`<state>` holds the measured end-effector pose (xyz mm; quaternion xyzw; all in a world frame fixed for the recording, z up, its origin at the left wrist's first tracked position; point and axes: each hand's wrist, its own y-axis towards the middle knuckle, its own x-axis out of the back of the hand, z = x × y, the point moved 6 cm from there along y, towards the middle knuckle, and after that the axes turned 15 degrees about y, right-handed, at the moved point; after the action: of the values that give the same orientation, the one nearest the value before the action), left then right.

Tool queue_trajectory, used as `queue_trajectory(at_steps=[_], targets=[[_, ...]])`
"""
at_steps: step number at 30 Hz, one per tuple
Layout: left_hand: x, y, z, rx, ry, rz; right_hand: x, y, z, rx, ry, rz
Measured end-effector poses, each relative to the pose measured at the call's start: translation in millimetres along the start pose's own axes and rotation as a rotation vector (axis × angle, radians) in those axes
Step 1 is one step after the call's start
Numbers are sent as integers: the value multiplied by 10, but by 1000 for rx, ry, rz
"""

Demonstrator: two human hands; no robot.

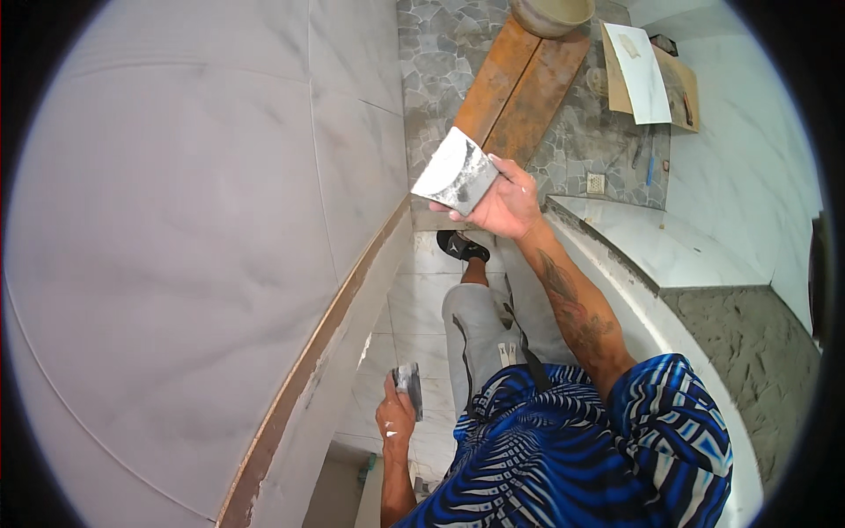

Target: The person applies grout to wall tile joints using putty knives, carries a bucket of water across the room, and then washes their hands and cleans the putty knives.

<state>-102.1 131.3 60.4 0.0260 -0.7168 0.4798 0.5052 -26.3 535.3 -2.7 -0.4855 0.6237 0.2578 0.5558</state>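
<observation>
My right hand point(509, 204) is raised ahead of my body and closed on the near edge of a flat, squarish grey plate point(456, 173). Thick white paste covers much of its upper face, thinning to dark smears toward my fingers. Lower down, beside my left thigh, my left hand point(396, 412) grips a small flat dark-grey piece point(408, 384) with whitish smears. It looks like a scraper, though its exact kind is unclear. White spots mark the fingers of both hands.
A large grey-veined wall panel point(202, 220) rises at left, with a brown strip point(308, 374) along its lower edge. Ahead, orange-brown boards point(506, 84) lie on stone-patterned flooring beneath a bucket point(553, 16). White and tan sheets point(641, 70), a drain point(596, 183) and a curved white ledge point(656, 317) are right.
</observation>
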Motion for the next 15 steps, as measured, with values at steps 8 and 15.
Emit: queue_trajectory(at_steps=[8, 15], targets=[[859, 898, -1310, 20, -279, -233, -265, -5, 1113, -107, 23, 94], [828, 1660, -2049, -43, -531, -163, -531, -77, 1798, -5, -47, 216]])
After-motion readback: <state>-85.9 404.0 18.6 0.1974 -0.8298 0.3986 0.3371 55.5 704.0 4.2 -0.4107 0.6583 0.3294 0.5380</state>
